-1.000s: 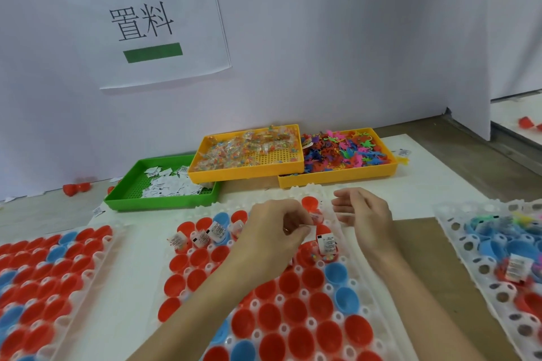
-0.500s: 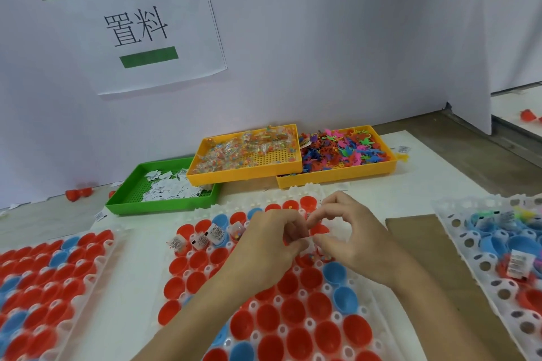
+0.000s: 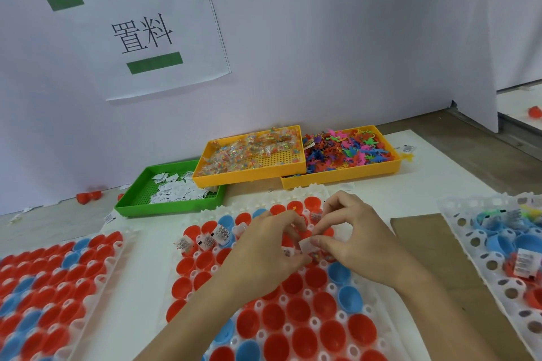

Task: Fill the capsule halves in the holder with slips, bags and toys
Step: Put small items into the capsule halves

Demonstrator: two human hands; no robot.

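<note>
Head view, looking down on a white work mat. Both hands meet over the far middle of the centre holder (image 3: pixel 296 197), a white tray of red and blue capsule halves (image 3: pixel 305 337). Right hand (image 3: pixel 356 239) pinches a small white slip (image 3: pixel 305 244) between thumb and forefinger, fingers curled. Left hand (image 3: pixel 265 246) has its fingertips bunched at the same spot, touching the slip's edge; whether it grips the slip or something beneath cannot be told, since the hands hide the cups under them.

Surroundings:
- Far-left cups of the centre holder carry folded slips (image 3: pixel 222 233) with printed black marks, too small to read.
- Second holder (image 3: pixel 117 249) at left, red and blue halves, nothing in them that shows.
- Third holder (image 3: pixel 481 246) at right edge, blue and red halves with slips and coloured toys inside.
- Brown cardboard sheet (image 3: pixel 457 267) lies between centre and right holders; right forearm crosses its corner.
- Green tray (image 3: pixel 132 208) behind, holding loose white slips.
- Yellow tray (image 3: pixel 249 177) beside it, overlapping the green tray's corner, holding small clear bags.
- Second yellow tray (image 3: pixel 340 179) to the right, heaped with small coloured toys.
- Stray red halves (image 3: pixel 88 196) by the wall at left.

Writing: paper sign (image 3: pixel 140 35) taped to the wall reads "置料", with green bars above and below.
</note>
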